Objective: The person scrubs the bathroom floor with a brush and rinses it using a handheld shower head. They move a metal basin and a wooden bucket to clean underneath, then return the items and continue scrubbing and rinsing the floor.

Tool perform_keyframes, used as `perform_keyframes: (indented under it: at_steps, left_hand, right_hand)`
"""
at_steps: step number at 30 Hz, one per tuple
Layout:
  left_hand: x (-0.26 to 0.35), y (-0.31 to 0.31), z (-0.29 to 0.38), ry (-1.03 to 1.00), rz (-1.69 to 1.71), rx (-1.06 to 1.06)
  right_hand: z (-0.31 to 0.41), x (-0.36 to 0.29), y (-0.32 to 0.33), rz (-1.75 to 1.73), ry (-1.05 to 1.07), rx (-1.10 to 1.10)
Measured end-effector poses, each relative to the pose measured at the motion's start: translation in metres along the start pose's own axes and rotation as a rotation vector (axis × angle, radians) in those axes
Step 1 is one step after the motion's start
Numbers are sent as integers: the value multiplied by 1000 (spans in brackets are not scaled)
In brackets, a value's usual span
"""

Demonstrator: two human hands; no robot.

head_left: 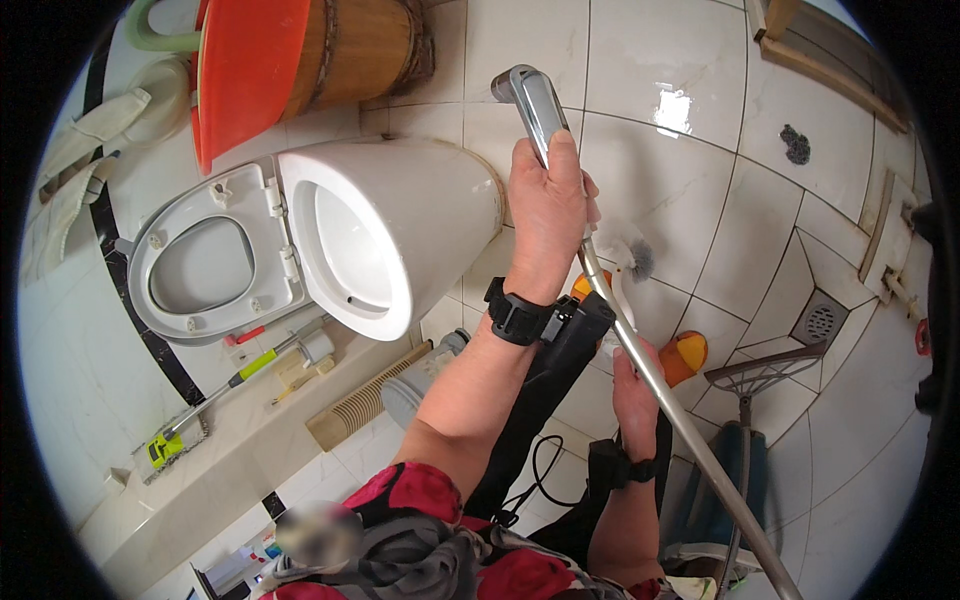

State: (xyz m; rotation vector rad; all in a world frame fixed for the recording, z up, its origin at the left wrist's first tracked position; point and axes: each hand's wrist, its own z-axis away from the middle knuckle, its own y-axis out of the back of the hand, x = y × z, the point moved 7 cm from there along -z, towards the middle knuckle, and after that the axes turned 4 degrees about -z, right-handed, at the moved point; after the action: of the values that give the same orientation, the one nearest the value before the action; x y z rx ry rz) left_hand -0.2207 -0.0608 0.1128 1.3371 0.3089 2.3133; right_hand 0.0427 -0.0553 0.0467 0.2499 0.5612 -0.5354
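My left hand point(551, 191) is closed around the handle of a chrome shower head point(536, 101), whose hose point(679, 416) runs down to the lower right. Lower down, my right hand point(637, 386) grips the white handle of a toilet brush point(640, 259); its grey bristles are over the floor tiles, with a whitish blur beside them. My left hand and the hose partly hide the brush. To the left stands a white toilet point(442, 202), its seat and lid point(202, 255) raised.
Orange slippers point(684, 356) are at my feet. A floor drain point(821, 319) lies right, near a squeegee-like tool point(769, 367) and a dark clump point(795, 144). A wooden bucket point(360, 56) with a red basin point(251, 75) stands upper left. A green mop point(165, 448) rests on the ledge.
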Motion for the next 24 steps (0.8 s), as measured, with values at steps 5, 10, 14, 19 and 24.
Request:
perform_keyframes:
  at_steps: [5, 10, 14, 19, 24]
  left_hand:
    - [-10, -4, 5, 42, 23, -12]
    - [-24, -5, 9, 100, 134, -14]
    - [-43, 6, 12, 241, 299, -26]
    - [-65, 16, 25, 321, 562, -82]
    - [-68, 28, 61, 419, 821, -168]
  right_hand:
    - [-1, 5, -2, -71, -38, -19]
    - [-1, 7, -6, -32, -26, -35]
    - [-4, 4, -10, -118, 33, -36]
    - [-6, 17, -19, -85, 19, -26]
    - [16, 28, -19, 49, 145, 47]
